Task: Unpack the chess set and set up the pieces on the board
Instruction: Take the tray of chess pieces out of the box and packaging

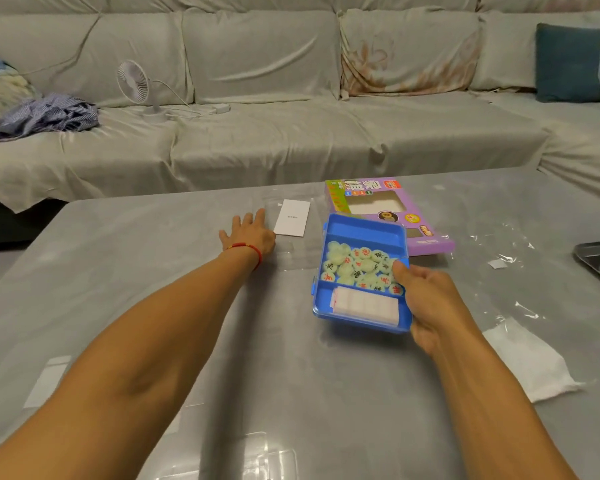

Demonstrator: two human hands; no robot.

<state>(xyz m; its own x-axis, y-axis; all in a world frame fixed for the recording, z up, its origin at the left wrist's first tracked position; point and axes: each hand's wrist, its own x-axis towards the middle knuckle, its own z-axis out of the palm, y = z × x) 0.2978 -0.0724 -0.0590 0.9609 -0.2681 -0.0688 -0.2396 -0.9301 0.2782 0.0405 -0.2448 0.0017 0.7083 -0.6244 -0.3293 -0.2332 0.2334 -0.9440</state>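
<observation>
A blue plastic tray [361,230] is tilted above the grey table. It holds several pale green round chess pieces [357,266] with red and black characters, and a folded paper board [364,304] in its near compartment. My right hand [426,299] grips the tray's right edge, thumb over the rim. My left hand [250,233] lies flat on the table with fingers straight, resting on a sheet of clear plastic [288,251], left of the tray. The purple cardboard box [426,237] of the set lies just behind the tray.
A white leaflet [291,218] lies beyond my left hand. Crumpled clear wrap [496,247] and a white cloth [530,358] lie to the right, with a metal tray [596,258] at the right edge. A sofa with a small fan [136,84] stands behind the table [153,271].
</observation>
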